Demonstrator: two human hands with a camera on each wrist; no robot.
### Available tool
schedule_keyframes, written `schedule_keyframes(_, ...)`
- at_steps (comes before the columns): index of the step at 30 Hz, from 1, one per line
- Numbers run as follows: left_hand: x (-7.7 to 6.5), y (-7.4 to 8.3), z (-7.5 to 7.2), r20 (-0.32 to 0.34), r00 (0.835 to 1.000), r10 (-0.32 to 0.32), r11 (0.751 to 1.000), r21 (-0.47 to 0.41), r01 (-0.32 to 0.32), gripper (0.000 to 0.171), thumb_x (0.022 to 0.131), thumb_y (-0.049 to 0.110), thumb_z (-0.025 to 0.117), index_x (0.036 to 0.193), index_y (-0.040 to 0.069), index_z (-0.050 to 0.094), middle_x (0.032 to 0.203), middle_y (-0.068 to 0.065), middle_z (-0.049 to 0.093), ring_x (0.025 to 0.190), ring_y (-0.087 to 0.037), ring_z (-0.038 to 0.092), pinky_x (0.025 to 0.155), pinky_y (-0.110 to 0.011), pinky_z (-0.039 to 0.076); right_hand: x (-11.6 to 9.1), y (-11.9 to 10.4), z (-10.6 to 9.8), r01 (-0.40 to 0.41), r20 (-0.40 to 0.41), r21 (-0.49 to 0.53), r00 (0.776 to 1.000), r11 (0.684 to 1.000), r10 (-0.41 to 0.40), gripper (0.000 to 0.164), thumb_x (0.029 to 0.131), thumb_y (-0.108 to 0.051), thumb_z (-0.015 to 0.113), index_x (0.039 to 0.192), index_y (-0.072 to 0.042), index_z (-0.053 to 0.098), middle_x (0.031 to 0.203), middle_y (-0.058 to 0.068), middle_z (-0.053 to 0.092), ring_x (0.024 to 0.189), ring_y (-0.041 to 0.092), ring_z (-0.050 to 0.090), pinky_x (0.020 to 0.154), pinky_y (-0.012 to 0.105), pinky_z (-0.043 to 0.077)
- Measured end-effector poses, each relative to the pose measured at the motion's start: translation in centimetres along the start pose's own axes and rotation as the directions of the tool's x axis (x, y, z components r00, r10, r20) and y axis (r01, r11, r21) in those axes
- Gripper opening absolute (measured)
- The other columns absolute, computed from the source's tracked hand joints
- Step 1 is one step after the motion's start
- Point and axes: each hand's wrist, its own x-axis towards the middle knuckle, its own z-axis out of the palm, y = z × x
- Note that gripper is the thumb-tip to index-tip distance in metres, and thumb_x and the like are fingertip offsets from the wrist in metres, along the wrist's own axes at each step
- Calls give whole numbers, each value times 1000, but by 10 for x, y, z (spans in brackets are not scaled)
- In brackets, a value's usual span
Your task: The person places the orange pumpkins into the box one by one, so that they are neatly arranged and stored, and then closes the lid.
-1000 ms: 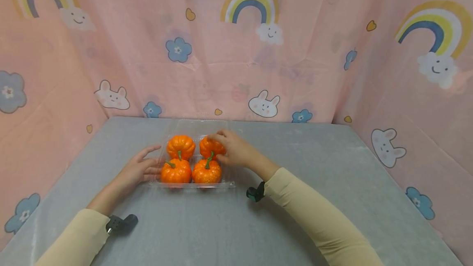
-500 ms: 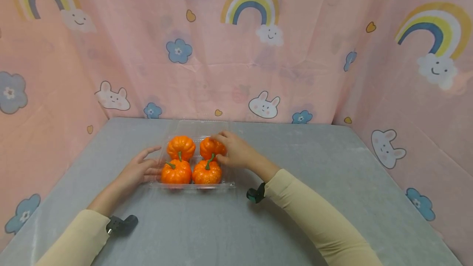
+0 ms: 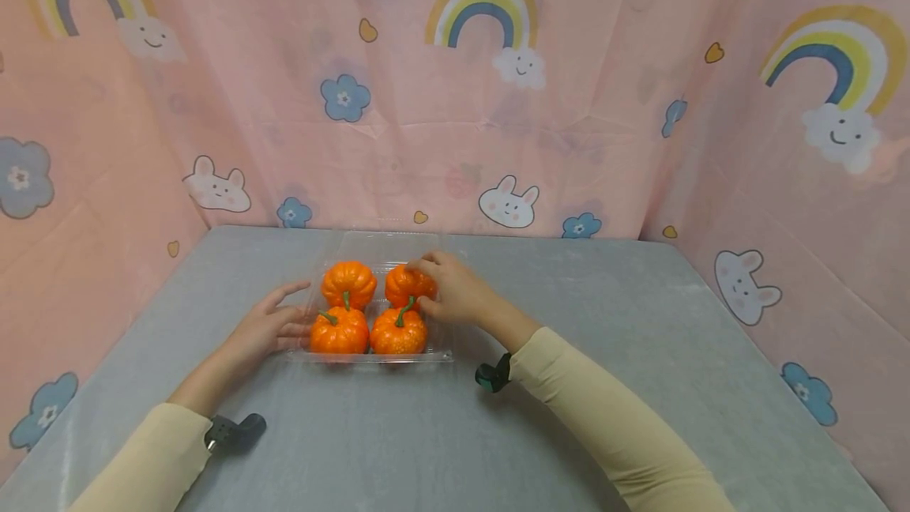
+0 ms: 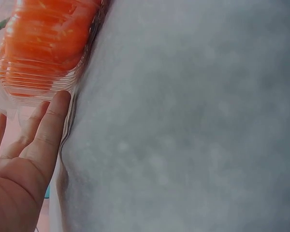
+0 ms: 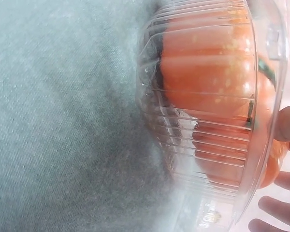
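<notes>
A clear plastic clamshell box (image 3: 380, 359) stands with its lid (image 3: 391, 244) folded back. Several small orange pumpkins with green stems sit inside, in two rows. My right hand (image 3: 458, 291) grips the back right pumpkin (image 3: 405, 284), thumb on the near side and fingers over the top. Nearer me are the front right pumpkin (image 3: 399, 332) and the front left pumpkin (image 3: 338, 332); the back left pumpkin (image 3: 348, 284) is beyond. At the box's left side my left hand (image 3: 259, 330) has its fingers extended, and in the left wrist view a fingertip (image 4: 62, 98) touches the ribbed wall.
The box rests on a grey cloth-covered table (image 3: 569, 322). A pink printed curtain (image 3: 590, 101) encloses the back and both sides. Dark wrist cameras are strapped at the left cuff (image 3: 238, 431) and right cuff (image 3: 493, 374).
Almost nothing differs. The back right pumpkin has shifted very slightly to the right under my right hand, while my left hand stays at the box's side.
</notes>
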Motion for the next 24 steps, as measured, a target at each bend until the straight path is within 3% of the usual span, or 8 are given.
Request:
schedule_keyframes(13, 1, -1, -1, 7, 1000, 5, 1000, 4, -5, 63, 101, 34, 46, 154, 17, 17, 143, -32, 41, 101, -19, 67, 86, -33, 57, 0, 5, 0, 8, -63, -4, 998, 1000, -8, 46, 83, -26, 67, 128, -17, 59, 123, 7, 59, 108, 24, 57, 92, 39, 52)
schedule_keyframes(19, 0, -1, 0, 3, 1000, -2, 1000, 4, 2, 63, 101, 35, 46, 154, 17, 17, 143, -31, 42, 100, -19, 67, 86, -33, 57, 1, 11, -2, -68, -114, 112, 990, 991, 80, 44, 83, -27, 65, 124, -13, 61, 125, 10, 60, 109, 29, 59, 91, 42, 53)
schedule_keyframes(24, 0, 0, 0, 0, 1000, -2, 1000, 7, 2, 64, 101, 35, 46, 154, 18, 17, 142, -30, 42, 101, -19, 67, 86, -32, 57, 2, 15, -4, -147, -168, 175, 970, 974, 177, 42, 84, -34, 65, 121, -14, 63, 126, 6, 62, 111, 28, 60, 92, 43, 53)
